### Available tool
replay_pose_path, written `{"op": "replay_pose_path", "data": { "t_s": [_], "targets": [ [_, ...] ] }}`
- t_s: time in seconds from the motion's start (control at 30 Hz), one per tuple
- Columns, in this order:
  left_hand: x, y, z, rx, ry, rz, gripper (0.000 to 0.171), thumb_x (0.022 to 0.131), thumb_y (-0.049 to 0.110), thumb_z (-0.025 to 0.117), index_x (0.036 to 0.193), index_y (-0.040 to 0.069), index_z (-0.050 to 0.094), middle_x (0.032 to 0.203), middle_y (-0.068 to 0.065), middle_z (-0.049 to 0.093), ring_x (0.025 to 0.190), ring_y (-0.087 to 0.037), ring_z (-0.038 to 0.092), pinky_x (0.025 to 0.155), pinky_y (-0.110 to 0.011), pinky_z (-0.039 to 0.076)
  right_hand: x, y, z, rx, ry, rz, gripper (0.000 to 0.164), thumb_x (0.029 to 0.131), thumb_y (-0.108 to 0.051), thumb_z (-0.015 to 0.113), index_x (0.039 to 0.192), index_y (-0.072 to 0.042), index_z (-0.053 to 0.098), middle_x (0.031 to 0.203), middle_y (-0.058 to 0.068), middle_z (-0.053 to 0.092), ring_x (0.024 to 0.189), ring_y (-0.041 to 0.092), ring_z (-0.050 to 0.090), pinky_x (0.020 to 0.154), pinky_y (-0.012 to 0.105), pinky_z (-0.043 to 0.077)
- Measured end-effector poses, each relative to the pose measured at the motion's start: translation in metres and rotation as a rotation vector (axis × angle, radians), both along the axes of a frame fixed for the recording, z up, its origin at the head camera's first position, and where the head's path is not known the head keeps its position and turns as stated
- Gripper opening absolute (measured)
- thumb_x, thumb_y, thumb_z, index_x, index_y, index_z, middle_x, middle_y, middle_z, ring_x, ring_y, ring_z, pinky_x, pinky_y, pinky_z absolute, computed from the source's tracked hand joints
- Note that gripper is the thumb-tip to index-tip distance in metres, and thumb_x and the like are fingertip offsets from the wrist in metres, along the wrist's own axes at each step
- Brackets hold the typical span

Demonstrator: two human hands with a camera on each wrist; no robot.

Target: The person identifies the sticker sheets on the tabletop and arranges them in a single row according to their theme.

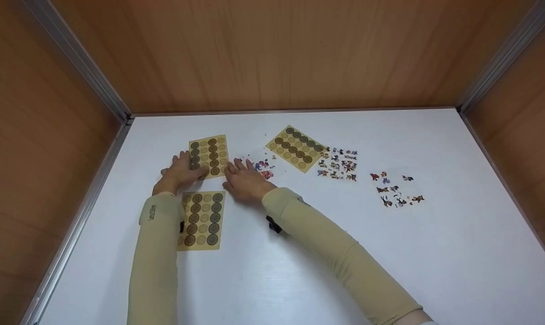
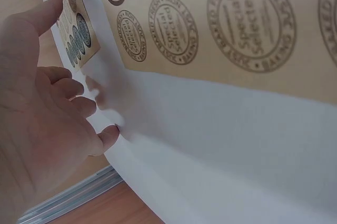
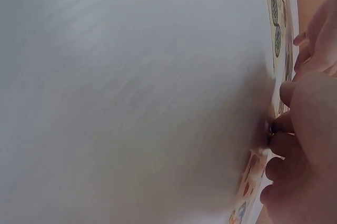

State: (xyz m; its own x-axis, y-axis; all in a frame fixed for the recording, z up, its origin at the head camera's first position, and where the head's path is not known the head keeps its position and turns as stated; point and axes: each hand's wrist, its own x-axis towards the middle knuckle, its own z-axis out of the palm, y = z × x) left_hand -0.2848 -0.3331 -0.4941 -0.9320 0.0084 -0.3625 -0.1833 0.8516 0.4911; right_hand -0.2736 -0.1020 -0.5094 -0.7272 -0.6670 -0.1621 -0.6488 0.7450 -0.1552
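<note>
A tan sheet of round stickers lies at the back left, its brown circles in rows. My left hand rests along its left side, fingers spread and thumb over the lower edge. At the lower right corner of the same sheet, my right hand touches down with fingers extended. Partly under those fingers is a clear sheet of small colourful stickers. A second tan sheet lies nearer, beside the left sleeve, which covers part of its left edge; the left wrist view shows its printed lettering close up.
Another tan sheet lies slanted at the back middle, meeting a clear sheet of small character stickers. Farther right is a sparser clear sticker sheet. Wooden panels with metal rails enclose the white table.
</note>
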Motion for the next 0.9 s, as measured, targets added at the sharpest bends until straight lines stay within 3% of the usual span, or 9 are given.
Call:
{"op": "replay_pose_path", "data": {
  "t_s": [0.37,0.63,0.9],
  "targets": [
    [0.000,0.007,-0.002,-0.022,-0.014,0.004,0.120,0.089,0.071,0.059,0.160,-0.002,-0.002,0.165,-0.028,-0.007,0.151,-0.044,-0.014,0.115,-0.069,-0.011,0.003,-0.001,-0.004,0.021,0.000,-0.006,0.062,0.111,-0.040,0.028,0.161,-0.005,0.021,0.168,0.010,0.015,0.155,0.029,0.009,0.125,0.043,0.008],
    [0.008,0.004,-0.002,-0.023,-0.016,-0.004,0.119,0.090,0.071,0.058,0.160,-0.004,-0.003,0.164,-0.029,-0.009,0.151,-0.044,-0.013,0.115,-0.068,-0.012,0.012,-0.009,-0.002,0.059,-0.014,-0.024,0.062,0.111,-0.038,0.029,0.162,-0.006,0.017,0.169,0.009,0.012,0.155,0.026,0.010,0.125,0.040,0.011],
    [0.001,0.012,0.000,-0.035,-0.028,0.000,0.116,0.090,0.068,0.059,0.160,-0.003,0.000,0.164,-0.030,-0.007,0.151,-0.045,-0.010,0.115,-0.070,-0.009,0.010,-0.005,-0.001,0.067,-0.002,-0.040,0.062,0.111,-0.038,0.030,0.162,-0.006,0.016,0.169,0.009,0.012,0.155,0.026,0.011,0.125,0.041,0.012]
  ]
}}
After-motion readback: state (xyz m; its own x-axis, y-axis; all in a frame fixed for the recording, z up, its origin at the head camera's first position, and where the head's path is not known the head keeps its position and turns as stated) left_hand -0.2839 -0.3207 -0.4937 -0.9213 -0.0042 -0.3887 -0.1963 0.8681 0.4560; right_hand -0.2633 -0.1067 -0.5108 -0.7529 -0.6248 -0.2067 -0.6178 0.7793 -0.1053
